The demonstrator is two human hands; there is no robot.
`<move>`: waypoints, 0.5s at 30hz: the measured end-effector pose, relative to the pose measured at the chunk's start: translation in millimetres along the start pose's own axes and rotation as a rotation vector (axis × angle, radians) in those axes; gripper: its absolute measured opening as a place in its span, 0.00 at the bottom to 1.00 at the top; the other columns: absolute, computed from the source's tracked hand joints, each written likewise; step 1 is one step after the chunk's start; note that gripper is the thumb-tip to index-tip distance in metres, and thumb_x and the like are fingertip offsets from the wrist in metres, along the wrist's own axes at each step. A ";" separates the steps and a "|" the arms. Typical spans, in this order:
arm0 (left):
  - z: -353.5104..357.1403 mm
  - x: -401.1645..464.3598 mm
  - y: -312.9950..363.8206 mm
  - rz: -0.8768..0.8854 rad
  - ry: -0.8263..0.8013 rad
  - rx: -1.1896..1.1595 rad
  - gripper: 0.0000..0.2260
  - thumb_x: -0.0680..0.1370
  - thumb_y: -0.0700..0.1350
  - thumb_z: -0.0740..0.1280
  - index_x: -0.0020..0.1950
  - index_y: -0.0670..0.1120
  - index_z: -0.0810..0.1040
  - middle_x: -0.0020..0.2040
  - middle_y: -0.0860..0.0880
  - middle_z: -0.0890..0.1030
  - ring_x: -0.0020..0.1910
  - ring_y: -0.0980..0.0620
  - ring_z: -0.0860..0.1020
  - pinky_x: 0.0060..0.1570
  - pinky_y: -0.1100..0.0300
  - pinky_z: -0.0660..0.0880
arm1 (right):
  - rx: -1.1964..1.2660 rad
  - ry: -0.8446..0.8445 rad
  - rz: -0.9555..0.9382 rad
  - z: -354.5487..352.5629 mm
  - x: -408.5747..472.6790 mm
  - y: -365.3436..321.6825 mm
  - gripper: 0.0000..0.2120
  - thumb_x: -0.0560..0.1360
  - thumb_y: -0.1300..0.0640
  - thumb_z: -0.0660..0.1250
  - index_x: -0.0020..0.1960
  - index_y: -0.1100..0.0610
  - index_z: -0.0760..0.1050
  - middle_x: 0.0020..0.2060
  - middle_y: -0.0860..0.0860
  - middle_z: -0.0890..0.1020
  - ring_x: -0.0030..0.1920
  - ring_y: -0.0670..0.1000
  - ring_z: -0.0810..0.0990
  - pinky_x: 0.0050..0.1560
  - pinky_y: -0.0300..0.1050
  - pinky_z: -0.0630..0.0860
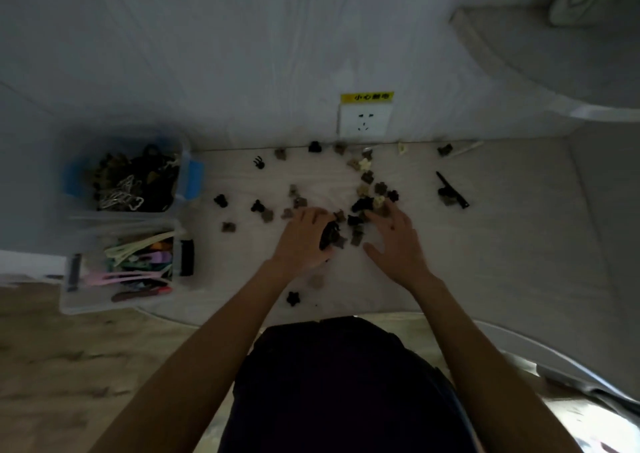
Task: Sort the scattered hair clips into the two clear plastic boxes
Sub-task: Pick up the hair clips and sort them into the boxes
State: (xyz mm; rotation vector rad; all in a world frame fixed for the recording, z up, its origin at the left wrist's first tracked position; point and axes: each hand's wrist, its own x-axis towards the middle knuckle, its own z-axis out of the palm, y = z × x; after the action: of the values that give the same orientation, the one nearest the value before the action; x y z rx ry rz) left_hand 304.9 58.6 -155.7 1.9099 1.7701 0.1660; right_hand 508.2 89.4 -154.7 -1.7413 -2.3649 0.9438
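I see my left hand (pixel 302 237) curled around a bunch of dark clips (pixel 329 237), gripping them on the pale sheet (pixel 502 244). My right hand (pixel 398 241) lies at its three o'clock, fingers spread wide and flat, fingertips touching the scattered clips (pixel 367 189) toward twelve. At nine o'clock of the hands stand two clear boxes: the far box (pixel 138 175) holds dark clips, the near box (pixel 121 272) colourful long ones.

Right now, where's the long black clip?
In the head view, the long black clip lies far right on the bed, beyond the right hand, below the wall socket.
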 end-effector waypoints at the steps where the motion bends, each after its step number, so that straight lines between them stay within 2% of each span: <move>1: -0.4 -0.5 0.1 -0.011 0.019 -0.021 0.24 0.71 0.46 0.70 0.65 0.43 0.71 0.65 0.41 0.71 0.65 0.40 0.66 0.64 0.47 0.67 | 0.020 -0.021 -0.038 1.3 1.1 -2.4 0.28 0.74 0.51 0.65 0.72 0.51 0.61 0.75 0.56 0.54 0.73 0.58 0.54 0.71 0.56 0.58; 3: 1.3 1.2 3.1 -0.044 0.052 -0.040 0.23 0.71 0.45 0.69 0.65 0.43 0.71 0.65 0.41 0.71 0.65 0.40 0.66 0.64 0.47 0.67 | 0.050 -0.021 -0.124 -3.4 2.0 -0.4 0.25 0.75 0.53 0.65 0.70 0.53 0.64 0.74 0.56 0.58 0.72 0.57 0.58 0.72 0.52 0.59; 5: 1.9 4.3 7.1 -0.083 0.059 -0.045 0.23 0.72 0.44 0.69 0.67 0.44 0.69 0.67 0.41 0.68 0.65 0.40 0.65 0.63 0.50 0.68 | 0.092 0.067 -0.170 -18.0 3.1 10.3 0.21 0.76 0.55 0.64 0.68 0.55 0.68 0.72 0.55 0.63 0.70 0.56 0.62 0.69 0.48 0.60; 8: -1.1 8.1 12.8 -0.110 0.085 -0.052 0.25 0.72 0.45 0.70 0.67 0.45 0.68 0.67 0.42 0.68 0.66 0.41 0.65 0.61 0.48 0.70 | 0.080 0.284 -0.109 -52.5 14.6 36.3 0.16 0.75 0.58 0.61 0.62 0.58 0.74 0.66 0.58 0.71 0.65 0.59 0.68 0.66 0.49 0.63; 10: -4.4 10.5 18.9 -0.137 0.129 -0.043 0.26 0.70 0.49 0.71 0.67 0.46 0.70 0.67 0.42 0.69 0.66 0.41 0.65 0.61 0.48 0.70 | 0.014 0.359 -0.012 -69.9 31.0 61.5 0.17 0.74 0.58 0.58 0.61 0.59 0.74 0.63 0.61 0.74 0.63 0.62 0.70 0.64 0.51 0.64; 13: -8.5 18.9 31.7 -0.147 0.282 0.005 0.24 0.71 0.54 0.68 0.65 0.47 0.72 0.65 0.44 0.72 0.65 0.42 0.68 0.61 0.49 0.69 | -0.042 0.338 0.139 -84.0 52.1 91.2 0.21 0.75 0.61 0.59 0.67 0.60 0.68 0.69 0.63 0.66 0.67 0.65 0.64 0.67 0.53 0.60; 15: -12.0 31.7 39.9 -0.051 0.339 0.029 0.22 0.73 0.54 0.66 0.65 0.46 0.72 0.64 0.45 0.73 0.64 0.43 0.69 0.63 0.51 0.67 | -0.043 0.256 0.184 -86.2 61.4 97.8 0.26 0.75 0.62 0.62 0.72 0.59 0.61 0.73 0.62 0.57 0.71 0.63 0.56 0.71 0.54 0.56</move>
State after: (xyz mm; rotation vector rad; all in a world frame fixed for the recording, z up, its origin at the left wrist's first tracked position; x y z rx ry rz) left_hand 339.7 92.2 -135.5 1.9428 2.0456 0.4717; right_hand 602.4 198.5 -152.2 -1.9888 -2.1100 0.6445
